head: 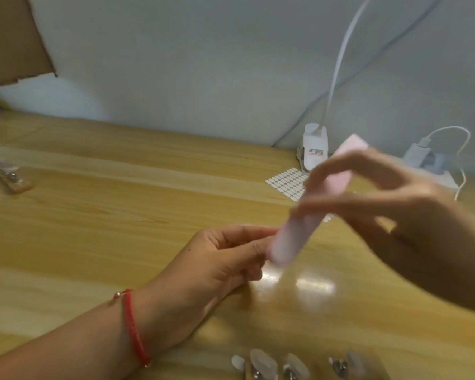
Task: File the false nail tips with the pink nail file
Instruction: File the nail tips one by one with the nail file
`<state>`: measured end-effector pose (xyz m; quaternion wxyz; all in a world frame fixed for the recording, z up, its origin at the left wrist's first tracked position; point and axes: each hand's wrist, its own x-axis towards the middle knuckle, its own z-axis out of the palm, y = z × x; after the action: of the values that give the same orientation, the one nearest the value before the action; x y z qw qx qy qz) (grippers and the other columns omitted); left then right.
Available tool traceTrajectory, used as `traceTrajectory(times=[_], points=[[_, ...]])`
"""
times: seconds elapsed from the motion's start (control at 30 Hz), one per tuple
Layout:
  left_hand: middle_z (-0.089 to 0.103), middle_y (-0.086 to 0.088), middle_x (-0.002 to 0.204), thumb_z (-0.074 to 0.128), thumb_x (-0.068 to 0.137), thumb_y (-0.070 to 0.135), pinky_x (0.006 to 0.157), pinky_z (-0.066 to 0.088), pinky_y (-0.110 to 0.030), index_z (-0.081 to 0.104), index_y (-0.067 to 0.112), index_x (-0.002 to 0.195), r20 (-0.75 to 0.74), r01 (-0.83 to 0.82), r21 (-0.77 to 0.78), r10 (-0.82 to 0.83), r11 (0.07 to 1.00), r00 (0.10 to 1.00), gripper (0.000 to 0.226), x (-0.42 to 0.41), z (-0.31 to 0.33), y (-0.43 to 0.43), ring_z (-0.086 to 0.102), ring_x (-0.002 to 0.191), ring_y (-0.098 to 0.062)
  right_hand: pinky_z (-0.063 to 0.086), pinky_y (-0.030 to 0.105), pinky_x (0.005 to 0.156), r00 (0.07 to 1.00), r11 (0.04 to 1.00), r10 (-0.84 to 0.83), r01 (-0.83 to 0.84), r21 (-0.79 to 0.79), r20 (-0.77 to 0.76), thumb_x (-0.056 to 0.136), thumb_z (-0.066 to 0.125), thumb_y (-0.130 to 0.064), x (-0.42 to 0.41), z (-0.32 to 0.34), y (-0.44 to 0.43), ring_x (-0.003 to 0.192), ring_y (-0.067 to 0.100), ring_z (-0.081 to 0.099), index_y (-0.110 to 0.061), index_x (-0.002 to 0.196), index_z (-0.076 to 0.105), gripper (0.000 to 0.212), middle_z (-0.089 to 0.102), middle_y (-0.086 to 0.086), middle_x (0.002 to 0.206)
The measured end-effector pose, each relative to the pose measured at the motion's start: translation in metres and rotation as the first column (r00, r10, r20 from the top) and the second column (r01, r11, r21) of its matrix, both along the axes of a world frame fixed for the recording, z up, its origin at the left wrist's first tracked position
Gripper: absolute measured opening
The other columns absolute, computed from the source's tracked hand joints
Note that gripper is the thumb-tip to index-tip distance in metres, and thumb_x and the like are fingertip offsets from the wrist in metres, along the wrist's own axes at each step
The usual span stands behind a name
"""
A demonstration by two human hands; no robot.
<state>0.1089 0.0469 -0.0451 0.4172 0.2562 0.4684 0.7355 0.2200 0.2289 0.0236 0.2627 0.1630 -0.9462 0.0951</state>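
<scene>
My right hand (395, 212) holds the pink nail file (294, 237) between thumb and fingers; the file slants from upper right down to lower left and is motion-blurred. Its lower end meets the fingertips of my left hand (225, 259), which pinch something small that the file hides from view. A red string bracelet (130, 325) circles my left wrist. Several clear false nail tips (263, 363) on stands line the bottom edge of the view.
A wooden table (107, 215) carries a sheet of white oval stickers (287, 183), a white clip lamp base (314, 149), a white charger with cable (422, 157) at the back right, and another strip of nail stands (7, 176) at the far left. Cardboard (11, 37) leans at the top left.
</scene>
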Motion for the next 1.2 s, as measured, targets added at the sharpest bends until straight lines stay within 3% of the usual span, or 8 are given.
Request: traceTrajectory(times=[0.1, 0.3, 0.4, 0.57, 0.77, 0.93, 1.07, 1.2], points=[[0.073, 0.005, 0.074, 0.087, 0.056, 0.022, 0.057, 0.048, -0.012, 0.08, 0.02, 0.079, 0.005, 0.044, 0.027, -0.045, 0.999, 0.999, 0.025, 0.001, 0.002, -0.001, 0.065, 0.063, -0.001, 0.044, 0.038, 0.099, 0.994, 0.994, 0.101, -0.102, 0.025, 0.038, 0.083, 0.049, 0.017, -0.001, -0.009, -0.012, 0.103, 0.029, 0.059, -0.026, 0.112, 0.074, 0.058, 0.06, 0.008, 0.112], [0.073, 0.005, 0.082, 0.087, 0.058, 0.023, 0.061, 0.05, -0.014, 0.08, 0.019, 0.085, 0.044, -0.032, -0.032, 0.033, 0.999, 0.998, 0.028, -0.002, 0.0, -0.001, 0.059, 0.058, -0.001, 0.038, 0.007, 0.091, 0.969, 0.974, -0.225, 0.226, 0.0, -0.103, 0.086, 0.063, 0.009, -0.005, 0.004, 0.043, 0.099, 0.028, 0.061, -0.028, 0.11, 0.067, 0.045, 0.063, 0.006, 0.111], [0.076, 0.003, 0.092, 0.081, 0.063, 0.029, 0.062, 0.05, -0.013, 0.079, 0.024, 0.085, 0.019, -0.018, -0.022, 0.018, 1.0, 1.0, 0.023, -0.001, 0.002, 0.0, 0.068, 0.07, -0.002, 0.041, 0.013, 0.092, 0.98, 0.981, -0.174, 0.181, 0.068, -0.098, 0.092, 0.06, 0.005, 0.004, -0.004, 0.037, 0.103, 0.021, 0.059, -0.03, 0.111, 0.068, 0.04, 0.062, 0.003, 0.114], [0.074, 0.001, 0.078, 0.088, 0.055, 0.023, 0.059, 0.051, -0.016, 0.079, 0.02, 0.077, 0.037, -0.029, -0.019, 0.03, 0.999, 0.999, 0.024, 0.0, 0.001, 0.001, 0.069, 0.066, -0.007, 0.049, 0.026, 0.089, 0.988, 0.994, -0.105, 0.109, 0.026, -0.111, 0.085, 0.057, 0.002, 0.009, -0.005, 0.02, 0.106, 0.02, 0.061, -0.037, 0.111, 0.069, 0.048, 0.061, 0.003, 0.116], [0.068, 0.006, 0.069, 0.094, 0.039, 0.045, 0.058, 0.049, -0.015, 0.079, 0.016, 0.081, -0.001, 0.047, -0.026, -0.047, 0.999, 0.999, 0.052, -0.004, -0.001, -0.002, 0.055, 0.052, -0.001, 0.047, 0.035, 0.092, 0.988, 0.996, -0.026, 0.039, 0.078, -0.152, 0.088, 0.054, 0.008, 0.01, 0.002, 0.004, 0.106, 0.029, 0.059, -0.027, 0.111, 0.069, 0.044, 0.061, 0.011, 0.112], [0.067, 0.006, 0.066, 0.092, 0.042, 0.049, 0.058, 0.048, -0.014, 0.079, 0.015, 0.079, 0.017, 0.102, 0.02, -0.102, 0.995, 0.995, 0.052, -0.005, -0.002, -0.003, 0.052, 0.047, 0.001, 0.044, 0.024, 0.093, 0.982, 0.993, -0.08, 0.094, 0.077, -0.173, 0.085, 0.057, 0.011, 0.001, 0.014, 0.014, 0.104, 0.025, 0.057, -0.026, 0.113, 0.065, 0.047, 0.062, 0.011, 0.112], [0.067, 0.002, 0.077, 0.089, 0.049, 0.052, 0.064, 0.05, -0.017, 0.076, 0.006, 0.094, 0.05, 0.113, 0.014, -0.113, 0.994, 0.992, 0.065, -0.009, -0.004, -0.002, 0.045, 0.067, -0.01, 0.041, 0.043, 0.107, 0.994, 0.993, 0.031, -0.019, 0.115, -0.104, 0.081, 0.053, 0.019, 0.001, -0.003, 0.0, 0.108, 0.031, 0.059, -0.021, 0.109, 0.073, 0.053, 0.062, 0.015, 0.11], [0.064, 0.011, 0.07, 0.085, 0.058, 0.05, 0.057, 0.047, -0.014, 0.077, 0.018, 0.079, 0.021, 0.158, 0.033, -0.159, 0.987, 0.987, 0.04, -0.009, -0.005, -0.001, 0.044, 0.051, 0.0, 0.045, 0.033, 0.099, 0.985, 0.995, -0.054, 0.066, 0.07, -0.162, 0.083, 0.053, 0.02, -0.003, 0.008, 0.007, 0.103, 0.033, 0.058, -0.02, 0.11, 0.069, 0.051, 0.062, 0.016, 0.109]])
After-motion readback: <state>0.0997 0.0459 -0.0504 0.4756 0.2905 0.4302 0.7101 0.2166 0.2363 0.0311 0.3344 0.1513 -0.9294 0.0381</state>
